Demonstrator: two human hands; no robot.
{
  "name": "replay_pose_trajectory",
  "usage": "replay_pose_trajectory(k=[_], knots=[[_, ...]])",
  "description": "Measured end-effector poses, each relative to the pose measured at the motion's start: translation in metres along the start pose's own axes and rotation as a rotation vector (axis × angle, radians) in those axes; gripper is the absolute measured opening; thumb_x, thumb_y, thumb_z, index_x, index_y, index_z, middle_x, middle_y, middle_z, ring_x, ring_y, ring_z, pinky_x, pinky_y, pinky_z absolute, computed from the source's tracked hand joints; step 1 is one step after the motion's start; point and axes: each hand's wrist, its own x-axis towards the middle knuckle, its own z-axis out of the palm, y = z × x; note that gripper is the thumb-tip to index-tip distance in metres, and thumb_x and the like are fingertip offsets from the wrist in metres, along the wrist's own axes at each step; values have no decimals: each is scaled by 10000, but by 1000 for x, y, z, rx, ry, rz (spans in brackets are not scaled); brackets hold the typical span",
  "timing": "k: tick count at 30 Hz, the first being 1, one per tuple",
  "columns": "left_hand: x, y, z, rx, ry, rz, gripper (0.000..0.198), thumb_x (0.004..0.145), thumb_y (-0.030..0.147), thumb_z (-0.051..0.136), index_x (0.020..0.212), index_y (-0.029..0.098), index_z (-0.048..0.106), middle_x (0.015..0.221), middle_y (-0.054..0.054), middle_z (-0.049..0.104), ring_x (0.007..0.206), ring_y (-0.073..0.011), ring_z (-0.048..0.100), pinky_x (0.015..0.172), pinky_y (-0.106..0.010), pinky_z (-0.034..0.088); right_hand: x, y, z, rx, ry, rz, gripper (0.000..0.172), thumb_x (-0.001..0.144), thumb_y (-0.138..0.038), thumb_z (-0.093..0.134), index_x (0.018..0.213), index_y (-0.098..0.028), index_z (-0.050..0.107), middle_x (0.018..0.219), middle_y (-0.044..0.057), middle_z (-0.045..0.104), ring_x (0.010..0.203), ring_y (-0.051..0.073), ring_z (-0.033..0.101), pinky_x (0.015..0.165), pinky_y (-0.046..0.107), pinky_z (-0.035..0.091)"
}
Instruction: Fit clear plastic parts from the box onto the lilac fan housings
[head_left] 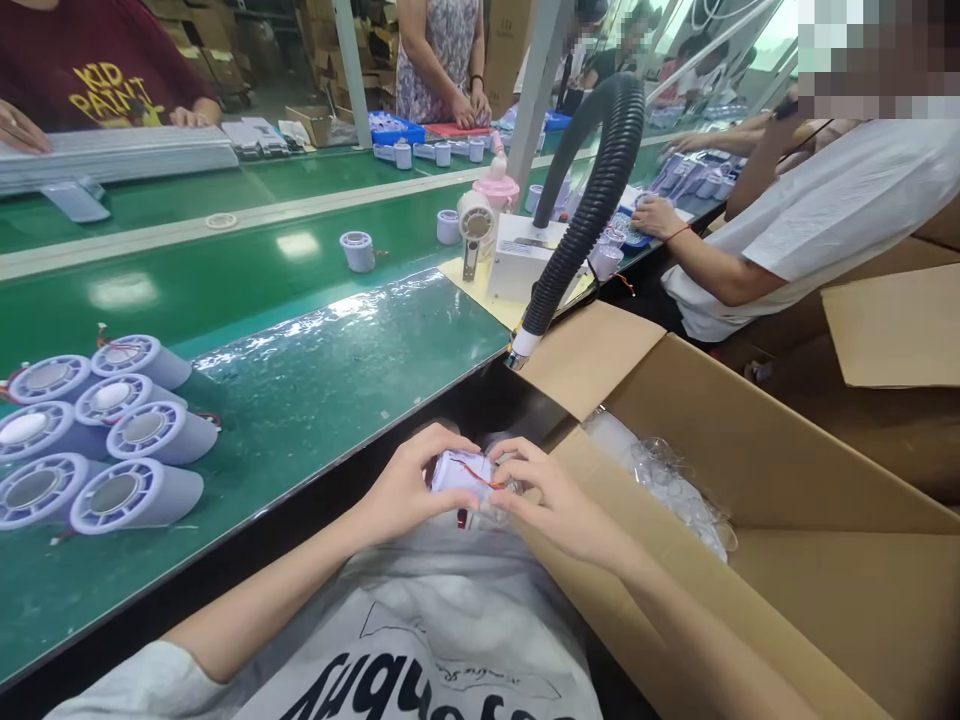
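Close to my body, a lavender cylindrical housing (459, 472) with red and orange wires (480, 478) lies sideways between my hands. My left hand (420, 480) is wrapped round its left end, thumb below and fingers above. At the other end, my right hand (536, 490) pinches around the wires and the housing's edge; what exactly lies between those fingertips is partly hidden. Several similar lavender housings (135, 495) with round grilled ends and thin wires stand grouped on the green bench at the left.
An open cardboard box (825, 580) with transparent plastic parts (675, 490) stands at my right. A black flexible hose (600, 170) arches over the bench edge beside a white device (525, 255). A single housing (357, 252) stands on the green belt (285, 215). Co-workers sit across and right.
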Motion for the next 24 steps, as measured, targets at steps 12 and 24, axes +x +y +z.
replay_pose_trajectory(k=[12, 24], knots=[[-5, -8, 4, -211, -224, -48, 617, 714, 332, 766, 1286, 251, 550, 1242, -101, 607, 1075, -250, 602, 902, -383, 516, 3, 15, -3, 529, 252, 105, 287, 766, -392, 723, 588, -183, 638, 977, 74, 698, 934, 237, 653, 768, 365, 549], [-15, 1, 1, -519, -220, -169, 725, 688, 264, 797, 1351, 273, 505, 1425, -103, 496, 1193, -293, 566, 961, -402, 497, -15, 24, 4, 126, 144, -171, 460, 781, -329, 763, 1207, -253, 606, 1301, 67, 603, 1189, 276, 577, 967, 452, 543]])
